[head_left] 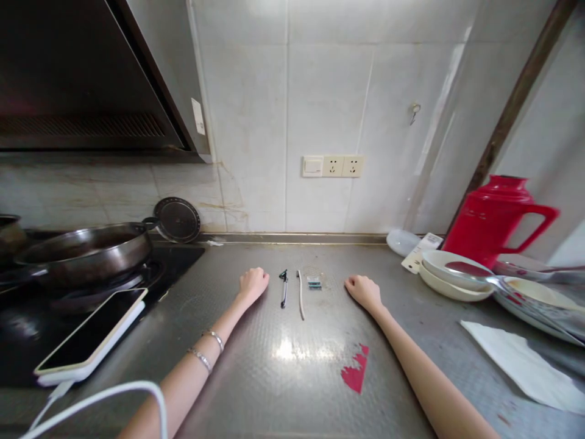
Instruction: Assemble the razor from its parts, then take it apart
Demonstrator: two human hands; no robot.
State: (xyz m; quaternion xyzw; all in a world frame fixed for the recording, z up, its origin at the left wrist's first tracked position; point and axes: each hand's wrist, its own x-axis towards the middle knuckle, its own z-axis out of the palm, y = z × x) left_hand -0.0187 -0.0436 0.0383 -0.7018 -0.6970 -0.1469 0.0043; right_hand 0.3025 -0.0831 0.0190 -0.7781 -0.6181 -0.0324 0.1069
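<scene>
Both hands rest on the shiny metal worktop (292, 378) with their fingers curled in and holding nothing: the left hand (253, 283) sits just left of a small black pen (284, 288), and the right hand (364, 289) sits to the right of a tiny bag of little parts (314, 282). A thin white stick (300, 294) lies between the pen and the bag, and all three are lined up between the two hands, not touching them. A pan (86, 250) and a phone (91, 335) are far off to the left, and a red jug (496, 216) and white bowls (452, 274) are far off to the right.
</scene>
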